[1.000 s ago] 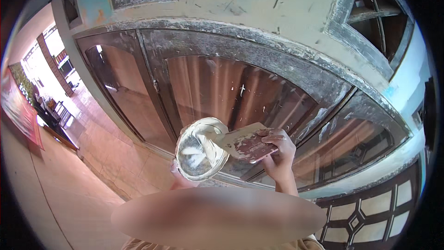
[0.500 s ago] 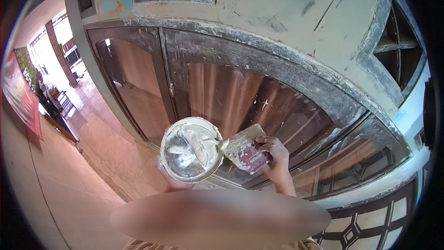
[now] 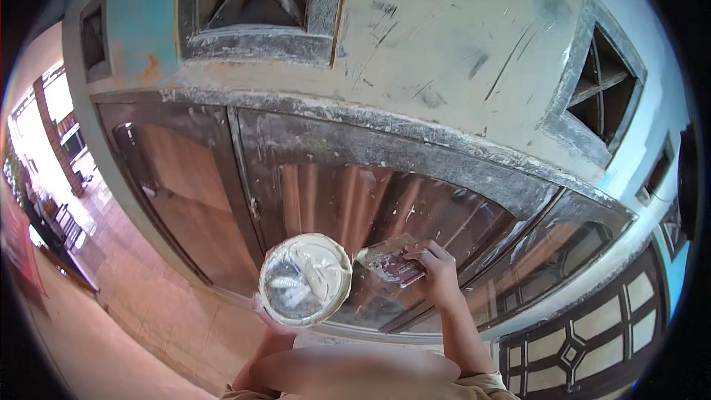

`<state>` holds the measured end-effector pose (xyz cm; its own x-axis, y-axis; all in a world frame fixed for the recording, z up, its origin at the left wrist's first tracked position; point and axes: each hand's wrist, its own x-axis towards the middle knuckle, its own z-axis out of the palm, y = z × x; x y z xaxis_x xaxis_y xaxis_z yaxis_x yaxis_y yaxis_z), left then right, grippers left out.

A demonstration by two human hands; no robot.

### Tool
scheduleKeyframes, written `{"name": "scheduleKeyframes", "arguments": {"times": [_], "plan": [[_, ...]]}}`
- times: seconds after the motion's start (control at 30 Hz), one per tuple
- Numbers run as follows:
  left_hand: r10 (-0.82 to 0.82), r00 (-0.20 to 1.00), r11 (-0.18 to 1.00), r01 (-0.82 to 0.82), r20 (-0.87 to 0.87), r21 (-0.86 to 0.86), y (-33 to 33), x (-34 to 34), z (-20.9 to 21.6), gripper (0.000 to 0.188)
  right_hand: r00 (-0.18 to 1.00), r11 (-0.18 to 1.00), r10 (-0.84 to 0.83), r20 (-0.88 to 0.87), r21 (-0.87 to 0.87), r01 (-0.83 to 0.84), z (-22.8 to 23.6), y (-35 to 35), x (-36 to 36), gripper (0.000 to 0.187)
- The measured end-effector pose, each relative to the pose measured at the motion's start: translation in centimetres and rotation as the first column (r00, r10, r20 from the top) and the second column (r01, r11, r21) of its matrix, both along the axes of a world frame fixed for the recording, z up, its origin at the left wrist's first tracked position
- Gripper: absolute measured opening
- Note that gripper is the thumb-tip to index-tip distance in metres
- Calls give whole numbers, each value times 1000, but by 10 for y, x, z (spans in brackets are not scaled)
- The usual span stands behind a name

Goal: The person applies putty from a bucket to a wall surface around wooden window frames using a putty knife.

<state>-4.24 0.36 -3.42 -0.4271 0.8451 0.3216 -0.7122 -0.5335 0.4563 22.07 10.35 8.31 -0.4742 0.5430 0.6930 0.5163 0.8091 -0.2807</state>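
Round tub (image 3: 277, 296), cream paste (image 3: 326, 267) inside; left hand (image 3: 265, 314) holding it, right hand (image 3: 435, 267) gripping smeared scraper (image 3: 391, 265).

Flr (image 3: 155, 296): reddish-orange tile, runs as a strip from lower ctr up to far L end. Tile joints faint, surface slightly glossy. Near part more orange; far part paler/pinkish w/ strong glare, detail washed out there. On flr, far end, close to its L edge: dark slatted item (image 3: 70, 227), prob. chair or bench, too small to confirm. Beyond it, approx. far R corner: brown column (image 3: 53, 137), foot down at flr level. Small stuff (image 3: 87, 171) past column foot, blurred, can't ID.
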Motion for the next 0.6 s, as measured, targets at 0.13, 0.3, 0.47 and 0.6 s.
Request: {"name": "scheduleKeyframes", "arguments": {"times": [0.13, 0.3, 0.47, 0.6], "plan": [[-204, 979, 970, 199, 22, 143, 5, -11, 5, 79, 994, 995, -94, 48, -13, 94, 17, 9, 10, 32], [-162, 983, 986, 159, 86, 43, 12, -16, 8, 78, 988, 976, -150, 46, 165, 141, 73, 10, 4, 21], [-149, 982, 987, 141, 113, 80, 14, -18, 11, 77, 986, 915, -140, 89, 392, 95, 139, 9, -12, 14], [-140, 984, 988, 132, 112, 74, 11, -26, -1, 79, 977, 864, -186, 102, 490, 113, 191, 8, -22, 15]]}}
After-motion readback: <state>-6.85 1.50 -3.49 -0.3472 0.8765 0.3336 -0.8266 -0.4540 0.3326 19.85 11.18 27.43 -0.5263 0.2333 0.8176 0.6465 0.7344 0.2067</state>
